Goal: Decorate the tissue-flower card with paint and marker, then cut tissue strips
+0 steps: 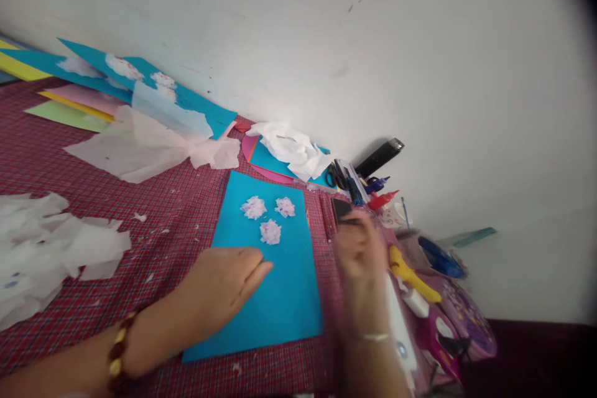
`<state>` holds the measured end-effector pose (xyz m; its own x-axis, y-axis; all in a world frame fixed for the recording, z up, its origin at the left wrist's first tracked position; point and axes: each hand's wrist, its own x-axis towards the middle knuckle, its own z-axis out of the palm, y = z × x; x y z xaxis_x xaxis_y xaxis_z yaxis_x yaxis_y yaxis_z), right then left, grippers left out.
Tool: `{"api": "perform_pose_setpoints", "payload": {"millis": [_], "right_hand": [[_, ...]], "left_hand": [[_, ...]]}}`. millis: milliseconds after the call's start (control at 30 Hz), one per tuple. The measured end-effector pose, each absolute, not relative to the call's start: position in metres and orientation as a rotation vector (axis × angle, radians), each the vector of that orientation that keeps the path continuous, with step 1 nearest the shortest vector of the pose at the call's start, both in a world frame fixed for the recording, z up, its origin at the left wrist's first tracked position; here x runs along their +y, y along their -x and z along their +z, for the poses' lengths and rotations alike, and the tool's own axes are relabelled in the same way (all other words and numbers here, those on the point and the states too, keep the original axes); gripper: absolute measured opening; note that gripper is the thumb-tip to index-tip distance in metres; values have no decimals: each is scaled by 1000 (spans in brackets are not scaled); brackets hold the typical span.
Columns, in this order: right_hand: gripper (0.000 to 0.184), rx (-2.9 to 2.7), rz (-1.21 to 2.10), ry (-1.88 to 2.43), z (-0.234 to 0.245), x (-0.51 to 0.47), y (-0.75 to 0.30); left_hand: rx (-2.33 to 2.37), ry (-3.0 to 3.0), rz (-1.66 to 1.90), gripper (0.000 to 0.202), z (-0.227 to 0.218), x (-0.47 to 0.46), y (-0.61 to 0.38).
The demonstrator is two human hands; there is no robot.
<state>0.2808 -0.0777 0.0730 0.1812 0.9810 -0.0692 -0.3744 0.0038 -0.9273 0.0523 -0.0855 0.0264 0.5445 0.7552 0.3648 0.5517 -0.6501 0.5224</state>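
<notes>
A blue sheet of paper point(289, 298) lies on the checked tablecloth, with three crumpled white-and-purple tissue flowers point(270, 232) on its upper half. My left hand point(228, 280) is over the sheet's left side, its fingers curled closed; a small dark bit shows at the thumb, too little to name. Right of the sheet, my right hand point(359, 245) is smeared by motion, close to a dark flat rectangle point(341, 206) and a red pencil-like stick point(326, 217). Whether it holds anything is hidden by the blur.
Torn white tissue point(56, 249) is heaped at the left. Blue cards with tissue flowers point(163, 84) lean at the wall behind thin tissue sheets point(135, 143). To the right are scissors point(333, 175), a red glue bottle point(382, 200), a yellow-handled tool point(415, 277) and a purple pouch point(466, 317).
</notes>
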Motion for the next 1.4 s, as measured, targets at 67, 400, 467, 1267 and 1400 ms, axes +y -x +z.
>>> {"api": "perform_pose_setpoints", "payload": {"millis": [67,400,467,1267,1400], "right_hand": [[42,-759,1161,1009,79,-75,-307],[33,-745,1053,1036,34,-69,-304],[33,-755,1025,1055,30,-69,-306],[23,-838,1104,1146,-6,-42,-273],[21,-815,1116,1187,-6,-39,-274]], "left_hand": [[1091,-2413,804,54,23,-86,-49],[857,-2488,452,28,-9,-98,-65],[822,-2577,346,24,-9,-104,-69],[468,-2842,160,25,-1,-111,-67],[421,-2870,236,30,8,-107,-66]]}}
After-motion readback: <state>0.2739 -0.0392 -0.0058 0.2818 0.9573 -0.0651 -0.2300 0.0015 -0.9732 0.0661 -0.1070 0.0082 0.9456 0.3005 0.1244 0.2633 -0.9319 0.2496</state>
